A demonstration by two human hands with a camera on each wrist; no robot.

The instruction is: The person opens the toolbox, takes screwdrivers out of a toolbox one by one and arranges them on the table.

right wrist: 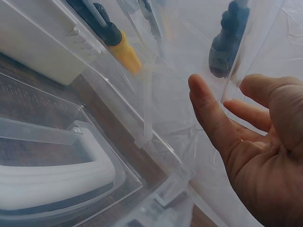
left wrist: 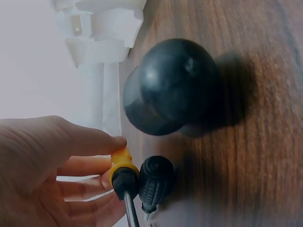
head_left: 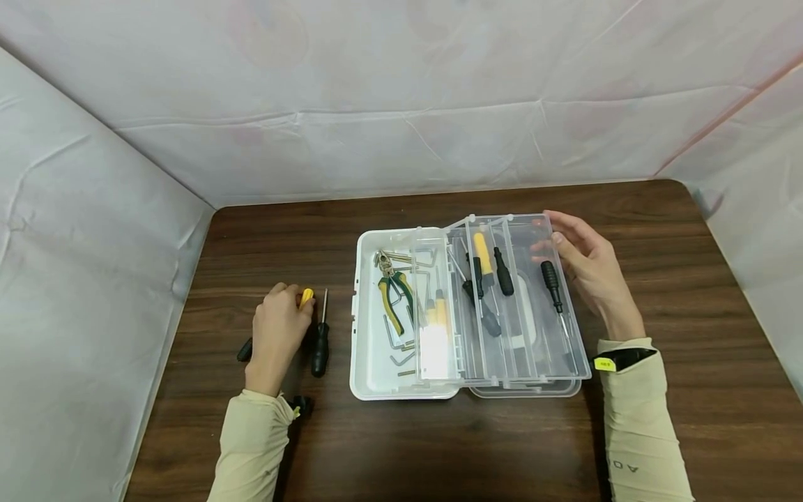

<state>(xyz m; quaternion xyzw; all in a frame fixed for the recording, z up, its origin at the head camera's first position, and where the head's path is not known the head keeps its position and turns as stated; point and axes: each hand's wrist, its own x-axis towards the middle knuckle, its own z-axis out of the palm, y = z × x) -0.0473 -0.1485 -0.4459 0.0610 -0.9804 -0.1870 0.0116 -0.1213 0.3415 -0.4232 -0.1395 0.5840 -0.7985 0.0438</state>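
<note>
My left hand (head_left: 276, 335) pinches a screwdriver (left wrist: 124, 177) by its yellow-and-black handle, low over the table at the left. Beside it lies a ridged black screwdriver (left wrist: 155, 182), partly hidden by the hand in the head view. Just right of that hand is another black-handled screwdriver (head_left: 320, 348), its shaft pointing away from me. With thumb and fingers on either side, my right hand (head_left: 592, 275) holds the right edge of a clear divided tray (head_left: 521, 362). Several screwdrivers lie in this tray, including a black one (head_left: 551, 284) in its right compartment.
A white toolbox (head_left: 362, 376) stands left of the tray, which overlaps its right part. Inside are pliers (head_left: 392, 289) with green-and-yellow handles and several hex keys (head_left: 401, 360). Under the tray is a clear lid (head_left: 527, 392) with a white handle. White sheeting (head_left: 401, 153) walls the brown table.
</note>
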